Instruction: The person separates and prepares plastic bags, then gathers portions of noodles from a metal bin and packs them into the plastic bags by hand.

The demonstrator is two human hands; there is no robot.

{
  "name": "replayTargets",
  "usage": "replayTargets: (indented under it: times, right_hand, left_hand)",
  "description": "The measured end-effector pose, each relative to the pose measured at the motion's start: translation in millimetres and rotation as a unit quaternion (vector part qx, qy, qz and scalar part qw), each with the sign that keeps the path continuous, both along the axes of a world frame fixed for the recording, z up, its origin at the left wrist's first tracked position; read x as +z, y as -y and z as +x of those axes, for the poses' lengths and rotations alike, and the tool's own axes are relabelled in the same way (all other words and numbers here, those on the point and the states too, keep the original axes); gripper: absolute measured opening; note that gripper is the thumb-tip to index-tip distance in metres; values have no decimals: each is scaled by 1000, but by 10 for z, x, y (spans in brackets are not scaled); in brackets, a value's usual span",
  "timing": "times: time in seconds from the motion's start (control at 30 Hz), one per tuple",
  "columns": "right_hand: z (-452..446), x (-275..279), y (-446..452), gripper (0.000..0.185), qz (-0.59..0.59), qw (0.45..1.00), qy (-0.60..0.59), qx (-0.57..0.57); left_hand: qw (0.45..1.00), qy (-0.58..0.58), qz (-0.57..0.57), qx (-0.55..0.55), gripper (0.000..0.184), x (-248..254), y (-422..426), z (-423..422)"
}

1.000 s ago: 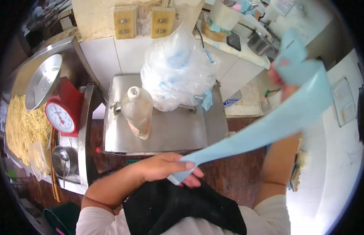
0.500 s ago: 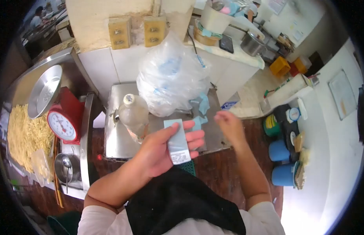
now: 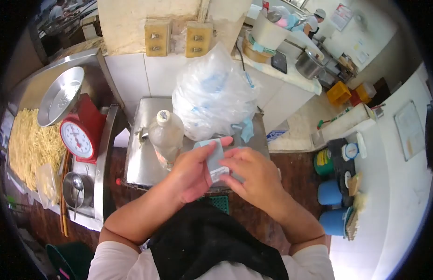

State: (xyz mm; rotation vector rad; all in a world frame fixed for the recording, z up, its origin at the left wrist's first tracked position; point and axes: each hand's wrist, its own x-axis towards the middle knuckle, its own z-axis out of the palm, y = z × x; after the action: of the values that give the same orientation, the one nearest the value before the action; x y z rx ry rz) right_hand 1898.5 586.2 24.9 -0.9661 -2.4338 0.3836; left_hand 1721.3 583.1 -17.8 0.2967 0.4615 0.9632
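Note:
My left hand (image 3: 190,173) is closed on a small light-blue packet (image 3: 215,161) with a printed white end, its thumb pressed on top. From the right, my right hand (image 3: 253,175) touches the same packet with its fingers bent against the edge; part of the blue material lies hidden behind both hands. Just beyond them, a cloudy plastic bottle (image 3: 166,135) with a white cap stands on a steel surface (image 3: 141,161). Behind the hands sits a large clear plastic bag (image 3: 211,98) with bluish contents, a blue scrap (image 3: 247,130) at its right side.
At the left are a red scale (image 3: 83,133) with a metal pan, a heap of noodles (image 3: 34,149) and a metal bowl (image 3: 76,190). Blue buckets (image 3: 333,221) stand on the right. A phone (image 3: 279,62) lies on the back counter. A person (image 3: 313,23) is far behind.
The long blue strip stretched between my hands earlier is now a small packet in my left hand. My right hand has come down and in from the right to touch it.

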Motion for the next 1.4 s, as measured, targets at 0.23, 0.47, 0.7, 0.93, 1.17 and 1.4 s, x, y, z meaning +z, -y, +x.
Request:
replayTargets:
  times: [0.23, 0.47, 0.7, 0.93, 1.17, 1.4]
  right_hand:
    - [31, -11, -44, 23, -24, 1000, -19, -8]
    - [-10, 60, -52, 19, -92, 995, 36, -31]
    - [-24, 120, -195, 20, -40, 998, 29, 25]
    - [-19, 43, -231, 17, -46, 998, 20, 45]
    - [47, 48, -397, 14, -64, 997, 11, 43]
    - [84, 29, -524, 9, -24, 997, -12, 79]
  left_hand:
    - [999, -26, 24, 0, 43, -26, -24, 18]
    - [1000, -17, 14, -13, 46, -109, -27, 2]
    - [995, -59, 76, 0, 58, -97, -5, -89]
    - [993, -88, 80, 20, 49, -69, 25, -62]
    - [978, -189, 73, 44, 28, -82, 5, -56]
    - [960, -249, 62, 112, 22, -450, -183, -19]
